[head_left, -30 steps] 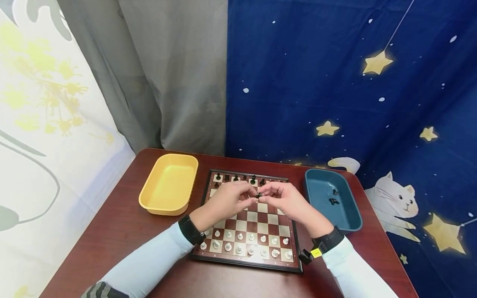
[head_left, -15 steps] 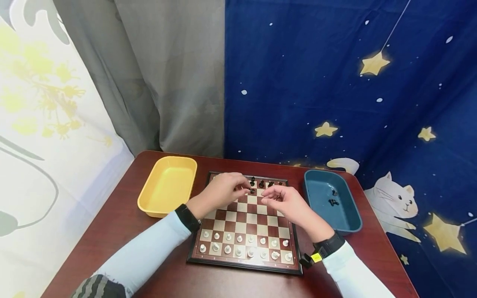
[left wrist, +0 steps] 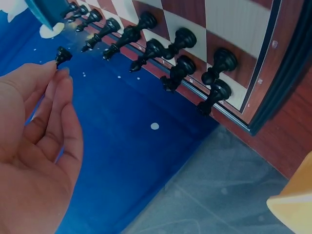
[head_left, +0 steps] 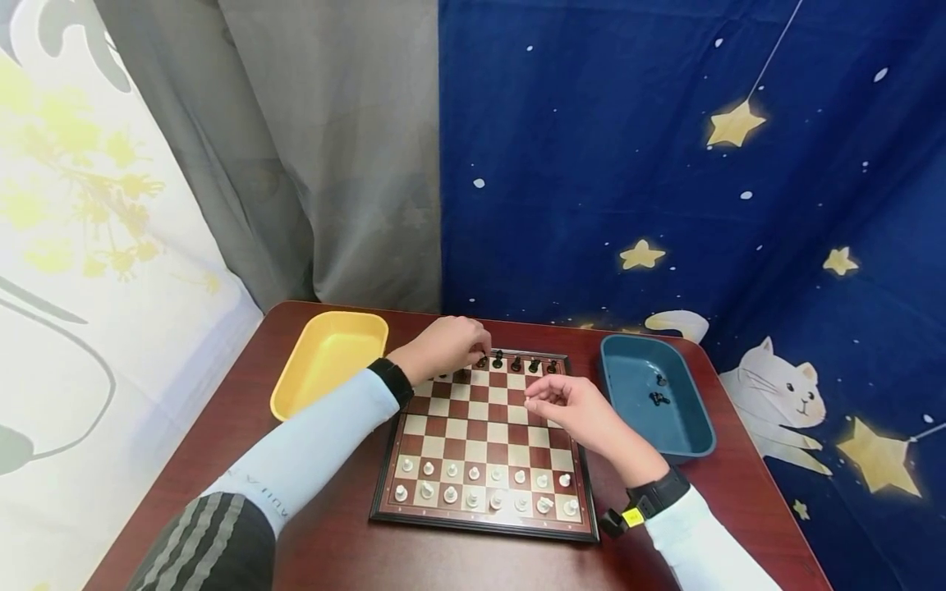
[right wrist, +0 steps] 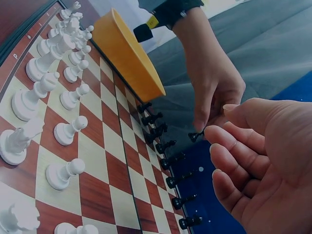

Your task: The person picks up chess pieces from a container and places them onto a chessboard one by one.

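My left hand (head_left: 442, 348) is over the far left of the chessboard (head_left: 488, 432), pinching a small black pawn (left wrist: 62, 56) between thumb and fingertips. Most of this pawn is hidden in the head view. Black chess pieces (head_left: 498, 359) line the board's far edge, and a few more black ones stand in front of them at the left end. My right hand (head_left: 580, 406) hovers over the board's right side, its fingers loosely bent with nothing between them. Two rows of white chess pieces (head_left: 497, 499) stand along the near edge.
A yellow tub (head_left: 287, 369) stands left of the board. On the right is a blue tub (head_left: 705, 410) with a few black pieces (head_left: 659, 399) lying inside. Curtains hang behind the table's far edge.
Both hands were together at the black pawn over the board. They have parted, and the left hand has carried the pawn left toward the far edge. The right hand stays nearly in place.
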Demonstrator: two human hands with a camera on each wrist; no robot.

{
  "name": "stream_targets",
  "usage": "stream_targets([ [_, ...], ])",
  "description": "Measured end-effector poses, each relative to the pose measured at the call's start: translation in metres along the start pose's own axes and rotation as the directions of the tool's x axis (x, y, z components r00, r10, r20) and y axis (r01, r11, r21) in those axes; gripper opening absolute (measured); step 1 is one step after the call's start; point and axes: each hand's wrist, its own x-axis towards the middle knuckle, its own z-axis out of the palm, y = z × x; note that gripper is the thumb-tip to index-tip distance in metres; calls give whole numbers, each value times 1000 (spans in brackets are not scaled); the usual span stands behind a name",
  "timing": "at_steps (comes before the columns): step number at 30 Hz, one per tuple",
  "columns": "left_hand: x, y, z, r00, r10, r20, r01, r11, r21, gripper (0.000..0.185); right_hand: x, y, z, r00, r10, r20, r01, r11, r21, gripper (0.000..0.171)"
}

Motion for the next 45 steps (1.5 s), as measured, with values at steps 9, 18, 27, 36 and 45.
stream_targets([
  [9,10,1,17,990,4,141,-9,999,33,7,-3,7,0,1000,12,-4,-12,1000,13,19],
  [18,14,-1,33,989,-1,151,-6,999,45,7,-4,9,-1,1000,17,-17,-17,1000,19,19],
  [27,14,2,34,986,-6,166,-3,998,58,6,-6,10,-4,1000,19,-13,-18,999,33,15],
  [36,12,0,32,990,-22,137,14,998,55,6,-10,15,-19,999,8,-36,-8,1000,7,19],
  [45,-16,-3,10,997,-59,49,59,998,-12,16,-24,40,-66,990,31,-137,-44,995,-88,19],
])
